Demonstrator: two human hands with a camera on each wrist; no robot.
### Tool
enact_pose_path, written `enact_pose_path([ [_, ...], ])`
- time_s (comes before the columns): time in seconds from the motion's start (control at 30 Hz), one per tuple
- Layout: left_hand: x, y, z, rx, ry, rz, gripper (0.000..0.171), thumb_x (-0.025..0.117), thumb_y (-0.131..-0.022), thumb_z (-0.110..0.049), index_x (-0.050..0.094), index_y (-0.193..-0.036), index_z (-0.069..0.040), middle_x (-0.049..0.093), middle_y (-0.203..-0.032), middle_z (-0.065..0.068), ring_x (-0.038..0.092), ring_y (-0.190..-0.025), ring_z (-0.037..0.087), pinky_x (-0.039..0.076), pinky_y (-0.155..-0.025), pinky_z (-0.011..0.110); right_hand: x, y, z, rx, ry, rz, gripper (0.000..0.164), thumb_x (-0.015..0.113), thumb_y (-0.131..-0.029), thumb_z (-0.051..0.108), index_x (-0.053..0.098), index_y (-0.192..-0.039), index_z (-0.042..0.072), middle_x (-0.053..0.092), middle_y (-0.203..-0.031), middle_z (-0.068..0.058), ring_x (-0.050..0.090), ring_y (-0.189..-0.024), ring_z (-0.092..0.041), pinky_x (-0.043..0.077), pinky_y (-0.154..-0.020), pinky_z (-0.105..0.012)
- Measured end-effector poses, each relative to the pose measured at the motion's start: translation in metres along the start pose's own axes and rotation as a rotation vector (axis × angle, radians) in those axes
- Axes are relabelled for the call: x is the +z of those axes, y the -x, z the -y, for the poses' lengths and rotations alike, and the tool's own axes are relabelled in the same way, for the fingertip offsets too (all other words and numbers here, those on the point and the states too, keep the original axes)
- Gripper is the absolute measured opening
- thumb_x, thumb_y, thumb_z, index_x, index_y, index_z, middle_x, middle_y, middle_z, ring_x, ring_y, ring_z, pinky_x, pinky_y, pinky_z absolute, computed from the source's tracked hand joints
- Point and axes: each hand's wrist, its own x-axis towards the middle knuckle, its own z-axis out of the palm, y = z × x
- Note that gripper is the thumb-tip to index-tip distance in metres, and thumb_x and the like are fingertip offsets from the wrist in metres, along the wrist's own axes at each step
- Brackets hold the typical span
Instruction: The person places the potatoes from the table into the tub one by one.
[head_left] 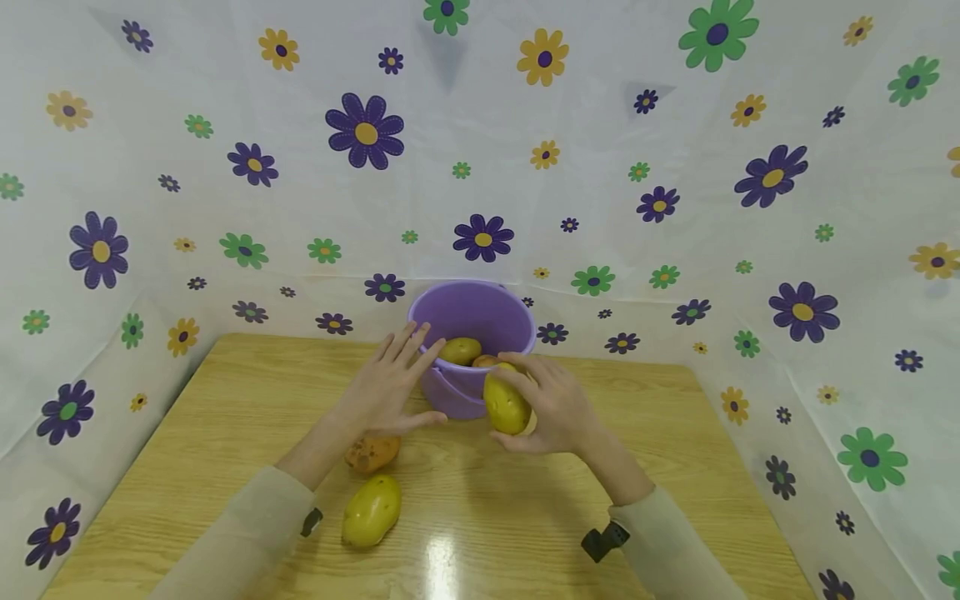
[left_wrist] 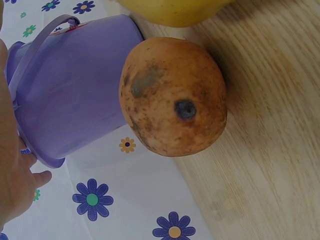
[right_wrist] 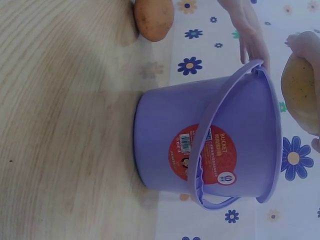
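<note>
My right hand (head_left: 558, 408) grips a yellow potato (head_left: 504, 400) between thumb and fingers at the near right rim of a purple bucket (head_left: 457, 396). In the right wrist view, the held potato (right_wrist: 299, 90) appears beyond the bucket's mouth. My left hand (head_left: 386, 383) is spread with straight fingers, its fingertips at the left rim. Inside the bucket lie another yellow potato (head_left: 460, 351) and a brownish one (head_left: 485, 361), partly hidden by the rim. Below my left wrist, a brown, dark-spotted potato (head_left: 372, 452) rests on the table, with a yellow potato (head_left: 372, 510) nearer me.
The wooden table (head_left: 637, 467) is enclosed at the back and sides by a white flowered cloth (head_left: 420, 200). The bucket stands near the back edge; its handle (right_wrist: 220, 110) hangs down on the front, across a red label (right_wrist: 220, 155).
</note>
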Motion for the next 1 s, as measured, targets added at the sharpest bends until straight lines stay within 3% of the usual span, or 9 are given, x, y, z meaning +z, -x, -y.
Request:
enact_pose_path([
  [0.43,-0.002,0.001,0.000,-0.002,0.010,0.003,0.120,0.011,-0.085,-0.098,0.023,-0.169,-0.013,0.021,-0.175,0.025,0.017,-0.164,0.045,0.025,-0.132,0.063,0.000,-0.021,-0.012,-0.023,0.025,-0.008,0.092,0.094,-0.057,0.050,0.064,-0.134,0.010,0.069,-0.129,-0.017,0.071,-0.112,-0.035,0.064,-0.092,-0.051],
  [0.73,0.000,0.001,-0.001,-0.001,0.010,-0.009,0.122,0.007,-0.084,-0.098,0.024,-0.169,-0.013,0.021,-0.175,0.025,0.017,-0.164,0.045,0.026,-0.132,0.063,0.004,-0.029,-0.023,-0.031,0.032,-0.003,0.079,0.077,-0.076,0.063,0.065,-0.132,0.009,0.069,-0.128,-0.016,0.072,-0.110,-0.033,0.065,-0.091,-0.048],
  [1.0,-0.001,0.001,-0.001,-0.001,0.004,-0.005,0.119,0.013,-0.086,-0.098,0.023,-0.169,-0.013,0.019,-0.176,0.024,0.017,-0.164,0.045,0.024,-0.132,0.063,0.006,-0.039,-0.032,-0.017,0.069,0.012,0.082,0.082,-0.069,0.061,0.066,-0.131,0.010,0.070,-0.126,-0.016,0.073,-0.106,-0.033,0.066,-0.086,-0.045],
])
